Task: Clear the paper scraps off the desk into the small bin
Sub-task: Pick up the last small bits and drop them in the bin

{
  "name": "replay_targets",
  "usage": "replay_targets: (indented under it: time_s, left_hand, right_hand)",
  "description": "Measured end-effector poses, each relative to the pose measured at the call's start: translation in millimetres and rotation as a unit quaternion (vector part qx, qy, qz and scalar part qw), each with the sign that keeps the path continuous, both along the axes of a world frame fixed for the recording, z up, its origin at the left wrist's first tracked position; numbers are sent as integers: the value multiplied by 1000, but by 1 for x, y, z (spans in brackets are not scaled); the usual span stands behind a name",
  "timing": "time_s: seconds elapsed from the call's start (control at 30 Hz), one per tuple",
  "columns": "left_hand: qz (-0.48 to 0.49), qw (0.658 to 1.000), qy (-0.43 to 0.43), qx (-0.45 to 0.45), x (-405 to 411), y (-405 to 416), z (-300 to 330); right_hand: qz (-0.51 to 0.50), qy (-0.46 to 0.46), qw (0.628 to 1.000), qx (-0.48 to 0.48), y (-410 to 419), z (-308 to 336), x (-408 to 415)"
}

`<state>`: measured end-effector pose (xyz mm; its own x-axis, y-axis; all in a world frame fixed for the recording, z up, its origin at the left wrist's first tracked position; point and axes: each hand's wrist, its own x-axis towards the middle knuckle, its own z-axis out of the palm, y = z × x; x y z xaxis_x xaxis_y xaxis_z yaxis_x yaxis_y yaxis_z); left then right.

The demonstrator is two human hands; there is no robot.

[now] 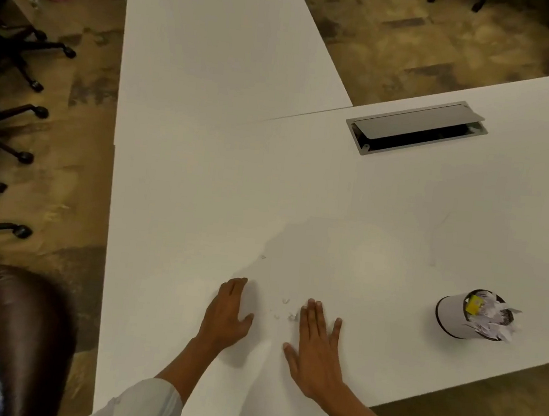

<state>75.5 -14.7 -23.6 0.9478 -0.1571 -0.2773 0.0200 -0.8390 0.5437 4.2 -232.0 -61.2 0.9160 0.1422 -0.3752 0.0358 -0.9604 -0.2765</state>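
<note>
Resting flat on the white desk [302,183]: left hand [226,311] and right hand [316,347], both spread open and gripping nothing, palms down, fingers pointing away from the body, set apart with a gap between them. Lying in that gap, near the front edge: a few tiny paper scraps [286,310], with one more speck [263,256] a little beyond the left fingertips. Standing well to the right, already stuffed with torn paper: the small bin [473,313], white and round. Judging the scraps as nearly weightless, limp, too small to pinch singly and quick to flutter off; better herding them together with the hand edges, then scooping the heap up between cupped palms
</note>
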Motion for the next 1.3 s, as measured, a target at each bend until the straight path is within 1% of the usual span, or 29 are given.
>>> replay_targets:
  time_s: [0.1, 0.17, 0.27, 0.37, 0.43, 0.57, 0.63, 0.73, 0.83, 0.9, 1.0, 1.17, 1.3]
  left_hand:
    - [61, 998, -2, -7, 0, 0, 3]
    - [83, 997, -4, -6, 0, 1, 5]
    - [71, 997, 0, -3, 2, 2, 5]
    - [53, 998, -6, -19, 11, 3, 5]
    - [42, 999, -16, -22, 18, 6, 5]
    - [16, 1000, -7, -11, 26, 17, 4]
    - [-9, 1000, 4, 10, 24, 20, 3]
    - [-33, 999, 9, 27, 15, 21, 0]
    - [-41, 999, 1, 30, 6, 20, -2]
    - [-49, 998, -9, 30, 1, 18, -3]
    - [-60, 997, -19, 33, -5, 10, -2]
    - [-66, 997, -11, 34, -12, -6, 1]
    - [-55, 998, -2, 31, -5, -16, 6]
  right_hand:
    - [5, 0, 1000, 5, 22, -8, 6]
    - [15, -10, 1000, 11, 40, -8, 24]
    - [40, -5, 999, 13, 60, -2, 59]
    - [66, -13, 998, 20, 64, 4, 91]
    - [90, -10, 995, 50, 58, 11, 112]
    - [147, 14, 982, 117, 46, 22, 153]
    - [192, 29, 974, 118, 45, 24, 164]
    - [263, 17, 960, 91, 49, 21, 155]
    - [272, -13, 958, 86, 51, 17, 122]
    - [292, -59, 952, 65, 48, 12, 97]
    - [320, -94, 942, 38, 40, 5, 74]
    - [318, -153, 935, 38, 22, 5, 60]
    - [315, -138, 939, 1, 11, 12, 56]
